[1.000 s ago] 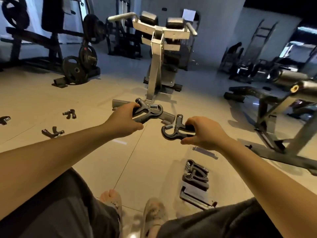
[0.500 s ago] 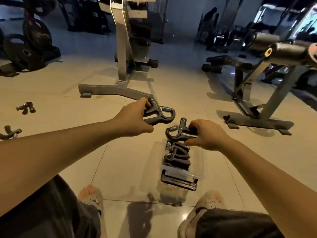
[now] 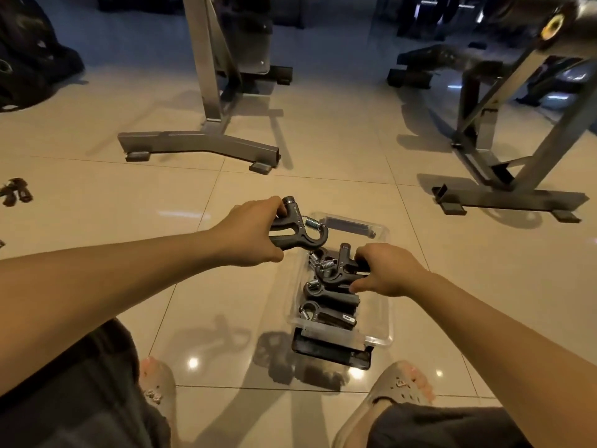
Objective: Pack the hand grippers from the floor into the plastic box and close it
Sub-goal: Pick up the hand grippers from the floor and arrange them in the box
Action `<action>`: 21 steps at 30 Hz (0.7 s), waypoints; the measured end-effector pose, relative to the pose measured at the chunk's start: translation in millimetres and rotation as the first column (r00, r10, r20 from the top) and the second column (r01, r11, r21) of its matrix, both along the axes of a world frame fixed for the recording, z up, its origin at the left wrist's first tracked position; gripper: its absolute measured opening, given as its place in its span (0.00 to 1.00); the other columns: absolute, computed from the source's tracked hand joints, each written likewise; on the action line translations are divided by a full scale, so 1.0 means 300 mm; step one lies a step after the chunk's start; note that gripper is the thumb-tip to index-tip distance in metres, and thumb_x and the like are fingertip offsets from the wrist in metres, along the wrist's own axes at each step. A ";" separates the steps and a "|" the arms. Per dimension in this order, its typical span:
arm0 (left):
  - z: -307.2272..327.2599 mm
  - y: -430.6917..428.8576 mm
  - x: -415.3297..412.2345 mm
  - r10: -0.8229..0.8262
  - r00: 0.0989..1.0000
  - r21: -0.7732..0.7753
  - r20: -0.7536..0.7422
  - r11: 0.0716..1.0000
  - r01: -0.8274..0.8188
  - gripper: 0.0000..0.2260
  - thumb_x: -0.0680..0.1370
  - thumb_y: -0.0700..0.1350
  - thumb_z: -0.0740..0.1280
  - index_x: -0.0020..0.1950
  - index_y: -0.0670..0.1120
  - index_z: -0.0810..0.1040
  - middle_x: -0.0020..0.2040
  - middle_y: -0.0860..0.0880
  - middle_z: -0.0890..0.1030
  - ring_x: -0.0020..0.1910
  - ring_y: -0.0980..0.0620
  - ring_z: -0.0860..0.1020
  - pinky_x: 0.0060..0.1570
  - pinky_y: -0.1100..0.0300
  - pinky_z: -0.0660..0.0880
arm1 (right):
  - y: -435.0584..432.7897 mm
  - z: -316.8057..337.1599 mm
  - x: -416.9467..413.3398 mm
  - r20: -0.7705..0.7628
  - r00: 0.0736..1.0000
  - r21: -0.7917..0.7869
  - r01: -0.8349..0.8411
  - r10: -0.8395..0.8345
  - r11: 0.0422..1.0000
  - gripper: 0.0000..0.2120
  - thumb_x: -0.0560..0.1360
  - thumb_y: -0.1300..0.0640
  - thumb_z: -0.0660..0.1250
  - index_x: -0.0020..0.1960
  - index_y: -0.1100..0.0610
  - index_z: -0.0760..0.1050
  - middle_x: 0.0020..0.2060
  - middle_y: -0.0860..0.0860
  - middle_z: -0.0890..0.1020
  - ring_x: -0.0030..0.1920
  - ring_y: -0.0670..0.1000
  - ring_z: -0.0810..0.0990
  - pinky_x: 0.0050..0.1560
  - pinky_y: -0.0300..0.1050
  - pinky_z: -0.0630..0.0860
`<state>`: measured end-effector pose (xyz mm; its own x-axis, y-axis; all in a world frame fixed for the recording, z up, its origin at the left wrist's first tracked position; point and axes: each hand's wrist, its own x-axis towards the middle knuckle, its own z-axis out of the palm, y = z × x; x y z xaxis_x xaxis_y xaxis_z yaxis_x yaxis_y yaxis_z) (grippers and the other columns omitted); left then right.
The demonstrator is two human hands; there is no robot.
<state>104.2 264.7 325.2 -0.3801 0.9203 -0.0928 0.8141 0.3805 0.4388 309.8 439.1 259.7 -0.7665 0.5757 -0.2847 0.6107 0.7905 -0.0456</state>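
Glossy beige floor tiles [image 3: 323, 140] carry two steel machine frames [image 3: 200, 143] across the top, and one clear plastic box [image 3: 384, 337] sits at lower centre. Five hand grippers show plainly. Two packed grippers [image 3: 329, 297] lie in the box's near end, one stray gripper [image 3: 14, 190] sits at the left edge, and two are held. The left hand [image 3: 250, 232] curls round the handles of the raised gripper [image 3: 298, 229], just above the box's upper-left corner. The right hand [image 3: 386, 270] grips the lowered gripper [image 3: 336, 270] over the box's middle; whether it touches those below is unclear.
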 end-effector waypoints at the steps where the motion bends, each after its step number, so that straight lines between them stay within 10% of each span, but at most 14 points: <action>1: -0.004 0.009 -0.013 0.000 1.000 -0.008 -0.005 1.000 0.000 0.28 0.67 0.45 0.78 0.63 0.50 0.71 0.55 0.50 0.78 0.51 0.47 0.77 0.52 0.47 0.79 | 0.019 -0.009 -0.013 0.003 1.000 -0.003 -0.014 0.014 1.000 0.23 0.67 0.34 0.74 0.52 0.49 0.76 0.44 0.46 0.79 0.44 0.50 0.78 0.45 0.50 0.80; 21: -0.154 0.115 -0.123 0.212 0.974 0.044 0.081 0.976 -0.215 0.26 0.67 0.44 0.76 0.63 0.49 0.72 0.55 0.51 0.78 0.53 0.45 0.77 0.54 0.48 0.76 | 0.279 -0.117 -0.161 -0.253 0.965 -0.037 0.067 -0.074 0.997 0.22 0.68 0.40 0.75 0.54 0.52 0.74 0.47 0.48 0.78 0.47 0.53 0.77 0.48 0.54 0.79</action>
